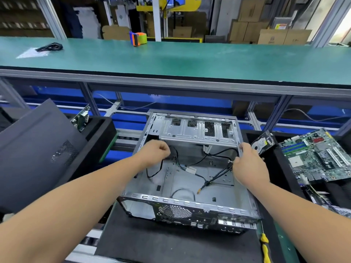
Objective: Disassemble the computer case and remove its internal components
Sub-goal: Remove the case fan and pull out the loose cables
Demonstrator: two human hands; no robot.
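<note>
Surface (171, 57) in green runs across twelve o'clock, with a tape dispenser (138, 38) and a bagged black cable (49, 47) on it, well apart from my work. Below it, at the centre, sits the computer case (190, 207), open side up on a black mat (167, 242), its rear panel toward me at six o'clock. The removed side panel (38, 149) leans at nine o'clock; the motherboard (319, 156) lies out at three o'clock with a hard drive (263, 142) just beside it, between board and case. So the case is nearly stripped, I judge: what remains inside is the drive cage (197, 130) at its far end and loose black cables (214, 168) trailing over the floor.

My left hand (155, 154) is inside the case at ten o'clock, fingers curled; they seem to pinch a cable, though I cannot tell for certain. My right hand (248, 164) grips the right wall of the case at two o'clock, next to the cage's corner, steadying it.

Step in hand, as I read it: freeing the leftover wiring. Next I would need to trace each cable to its clip or anchor and release it before pulling, keeping the case braced. A yellow screwdriver (265, 247) waits at five o'clock.
</note>
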